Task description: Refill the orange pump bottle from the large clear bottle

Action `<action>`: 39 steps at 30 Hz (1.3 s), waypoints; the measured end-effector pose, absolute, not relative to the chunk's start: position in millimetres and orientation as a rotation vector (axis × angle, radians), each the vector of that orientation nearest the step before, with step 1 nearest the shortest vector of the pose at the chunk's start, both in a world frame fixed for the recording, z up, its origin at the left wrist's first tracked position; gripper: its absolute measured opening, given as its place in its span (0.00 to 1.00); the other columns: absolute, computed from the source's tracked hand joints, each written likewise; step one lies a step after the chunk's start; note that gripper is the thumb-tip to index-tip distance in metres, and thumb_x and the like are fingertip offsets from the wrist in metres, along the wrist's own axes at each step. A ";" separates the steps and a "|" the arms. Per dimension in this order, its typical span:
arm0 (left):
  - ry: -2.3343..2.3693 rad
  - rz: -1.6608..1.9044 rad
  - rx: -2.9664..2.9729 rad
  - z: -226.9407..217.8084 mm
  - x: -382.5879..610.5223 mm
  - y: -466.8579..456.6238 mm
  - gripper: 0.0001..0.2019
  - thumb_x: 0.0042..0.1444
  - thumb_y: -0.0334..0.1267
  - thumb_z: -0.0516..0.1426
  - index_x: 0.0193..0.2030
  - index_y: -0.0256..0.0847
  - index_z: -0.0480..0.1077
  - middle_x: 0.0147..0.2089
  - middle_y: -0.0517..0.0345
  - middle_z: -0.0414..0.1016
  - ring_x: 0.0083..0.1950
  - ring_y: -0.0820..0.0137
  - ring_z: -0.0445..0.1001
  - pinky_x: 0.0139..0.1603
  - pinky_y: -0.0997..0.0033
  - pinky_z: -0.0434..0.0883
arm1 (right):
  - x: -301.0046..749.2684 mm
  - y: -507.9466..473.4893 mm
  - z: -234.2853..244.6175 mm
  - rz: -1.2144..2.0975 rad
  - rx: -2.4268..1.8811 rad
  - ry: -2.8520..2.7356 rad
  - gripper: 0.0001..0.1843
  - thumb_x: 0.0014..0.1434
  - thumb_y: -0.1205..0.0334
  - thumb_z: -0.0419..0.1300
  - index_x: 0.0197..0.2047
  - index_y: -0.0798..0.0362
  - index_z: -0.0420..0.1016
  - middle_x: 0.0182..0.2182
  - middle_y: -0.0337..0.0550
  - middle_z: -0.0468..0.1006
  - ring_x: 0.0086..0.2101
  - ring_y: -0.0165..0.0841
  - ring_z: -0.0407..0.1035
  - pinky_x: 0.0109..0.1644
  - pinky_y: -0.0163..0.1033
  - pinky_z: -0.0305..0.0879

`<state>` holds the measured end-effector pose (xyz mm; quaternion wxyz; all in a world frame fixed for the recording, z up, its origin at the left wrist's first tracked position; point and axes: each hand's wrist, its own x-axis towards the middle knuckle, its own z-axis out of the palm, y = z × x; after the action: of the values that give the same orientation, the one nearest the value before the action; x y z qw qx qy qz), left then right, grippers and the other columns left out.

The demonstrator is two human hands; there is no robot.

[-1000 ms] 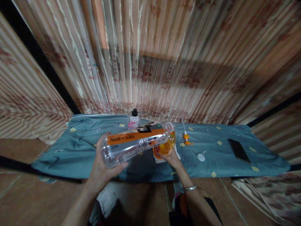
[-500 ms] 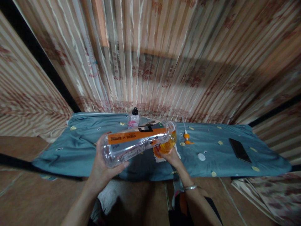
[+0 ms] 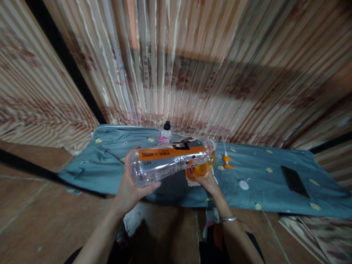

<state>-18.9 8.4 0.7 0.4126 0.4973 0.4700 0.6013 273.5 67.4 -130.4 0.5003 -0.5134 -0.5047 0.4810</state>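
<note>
My left hand (image 3: 132, 183) is wrapped round the base end of a large clear plastic bottle (image 3: 170, 160) with an orange and grey label. The bottle lies nearly level in the air, its uncapped mouth pointing right and tilted over an orange-yellow bottle (image 3: 202, 169). My right hand (image 3: 206, 180) grips that second bottle low down. Its top is partly hidden behind the clear bottle's neck, so I cannot tell whether the two mouths touch. Under it shows a white scalloped-edged cloth or mat (image 3: 194, 183). Whether liquid flows between them is not visible.
On the blue-green cloth (image 3: 264, 190) lie an orange pump top (image 3: 226, 161) with its tube, a white round cap (image 3: 243, 184) and a dark phone (image 3: 294, 181). A small black-capped bottle (image 3: 165, 134) stands at the back. Behind hangs a striped curtain (image 3: 192, 73).
The view has shifted, so everything sits a little further right. Both hands keep the same hold, and the clear bottle stays tilted towards the orange-yellow one.
</note>
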 end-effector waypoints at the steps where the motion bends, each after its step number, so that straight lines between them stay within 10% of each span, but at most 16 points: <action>1: 1.178 1.510 1.254 1.6 -18.5 8.2 0.48 0.35 0.37 0.75 0.64 0.45 0.60 0.60 0.47 0.76 0.61 0.49 0.78 0.59 0.51 0.80 | 273.7 67.2 -130.3 1.164 -1.244 -1.221 0.34 0.35 0.52 0.80 0.46 0.47 0.77 0.44 0.45 0.86 0.46 0.46 0.81 0.58 0.52 0.75; 39: 1.132 1.522 1.280 -0.2 -14.8 8.5 0.47 0.37 0.35 0.75 0.65 0.44 0.60 0.58 0.48 0.78 0.59 0.52 0.80 0.55 0.53 0.82 | 278.6 67.1 -123.0 1.192 -1.235 -1.268 0.35 0.36 0.52 0.81 0.48 0.48 0.76 0.45 0.45 0.85 0.46 0.45 0.80 0.57 0.50 0.75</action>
<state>-14.8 8.5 -0.2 0.4136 0.5093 0.4505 0.6055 278.6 67.1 -123.0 0.4826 -0.5070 -0.5203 0.4892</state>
